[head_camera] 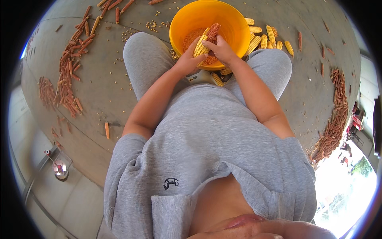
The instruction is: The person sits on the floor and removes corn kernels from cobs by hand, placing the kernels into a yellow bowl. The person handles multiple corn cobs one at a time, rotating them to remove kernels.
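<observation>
Over a yellow plastic bucket (235, 18), my left hand (190, 59) grips a corn ear with yellow kernels (199, 49). My right hand (223, 51) is closed around a reddish, stripped corn cob (214, 30), which lies against the ear; its thumb reaches to the ear's side. Loose kernels (191, 37) cover part of the bucket's bottom. The bucket stands between my knees. Just right of it, several unshelled ears (254, 43) lie on the floor, and another ear (217, 79) lies below its near rim.
Long heaps of bare cobs lie on the concrete floor at left (67, 77) and far right (335, 119). Kernels (152, 25) are scattered left of the bucket. A single cob (107, 130) lies left of my elbow. A fan-like object (60, 168) stands at lower left.
</observation>
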